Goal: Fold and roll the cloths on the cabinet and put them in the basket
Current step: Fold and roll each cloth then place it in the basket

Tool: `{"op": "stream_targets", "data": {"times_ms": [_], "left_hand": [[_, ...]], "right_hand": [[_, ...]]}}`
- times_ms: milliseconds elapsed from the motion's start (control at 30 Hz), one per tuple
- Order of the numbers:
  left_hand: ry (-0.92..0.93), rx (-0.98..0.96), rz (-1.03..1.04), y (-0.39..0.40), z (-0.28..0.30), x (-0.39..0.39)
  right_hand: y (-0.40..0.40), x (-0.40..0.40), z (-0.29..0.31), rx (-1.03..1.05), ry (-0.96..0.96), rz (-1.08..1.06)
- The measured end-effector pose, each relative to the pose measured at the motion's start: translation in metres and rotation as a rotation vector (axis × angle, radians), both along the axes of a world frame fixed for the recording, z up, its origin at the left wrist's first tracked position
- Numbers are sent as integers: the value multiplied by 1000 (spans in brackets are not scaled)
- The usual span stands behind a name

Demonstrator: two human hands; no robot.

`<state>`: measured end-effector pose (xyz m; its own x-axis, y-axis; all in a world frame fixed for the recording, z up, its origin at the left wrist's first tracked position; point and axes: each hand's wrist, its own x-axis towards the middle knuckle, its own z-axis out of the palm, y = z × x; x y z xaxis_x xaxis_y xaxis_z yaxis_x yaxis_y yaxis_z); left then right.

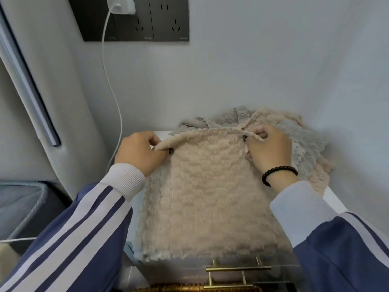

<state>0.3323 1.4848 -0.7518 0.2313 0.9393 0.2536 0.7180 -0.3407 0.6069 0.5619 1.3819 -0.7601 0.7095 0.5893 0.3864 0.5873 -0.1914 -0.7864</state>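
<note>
A fluffy beige cloth [208,199] lies spread flat on the white cabinet [334,199], reaching from its front edge back toward the wall. My left hand [139,152] pinches the cloth's far left corner, lifted slightly off the top. My right hand [269,148] pinches its far right corner, with a black bead bracelet on the wrist. Behind and to the right, a heap of grey and beige cloths [303,140] is bunched against the wall. A woven basket rim [197,288] shows at the bottom edge, below the cabinet front.
Gold drawer handles [237,268] stick out of the cabinet front. A white charging cable [113,91] hangs from a plug in the wall sockets [136,17] down past the cabinet's left side. A grey fabric bin [23,207] stands at the lower left.
</note>
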Motion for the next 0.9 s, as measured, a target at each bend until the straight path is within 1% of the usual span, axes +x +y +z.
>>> {"op": "stream_targets", "data": {"times_ms": [67,200,267,300,400,533,633,700,800,833,900], "left_hand": [[-44,35,20,-1,2,-4],[-130,43,-24,-7,0,-13],[-201,-5,-62,-11,-5,-20],[-239,-33,-78,-14,-7,-24],[-314,-76,-103,-24,-12,-37],[-479,-182,-85,-40,-11,-51],[-598,-289,-60,-47,-6,-54],[-643,-342,-55,-51,-3,-52],[-746,-405,-71,-53,0,-43],[-773,-421,-71,-51,-1,-39],[-833,-455,-66,-46,-5,-31]], "right_hand": [[-5,2,4,61,81,38],[-18,4,10,91,139,82],[-26,2,13,119,211,146],[-31,1,13,121,210,162],[-47,-2,11,74,122,157],[-68,-10,6,33,157,219],[-74,-13,5,56,205,160],[-74,-13,3,87,323,141],[-71,-16,1,146,563,182],[-68,-15,0,159,604,188],[-60,-11,-5,152,625,184]]}}
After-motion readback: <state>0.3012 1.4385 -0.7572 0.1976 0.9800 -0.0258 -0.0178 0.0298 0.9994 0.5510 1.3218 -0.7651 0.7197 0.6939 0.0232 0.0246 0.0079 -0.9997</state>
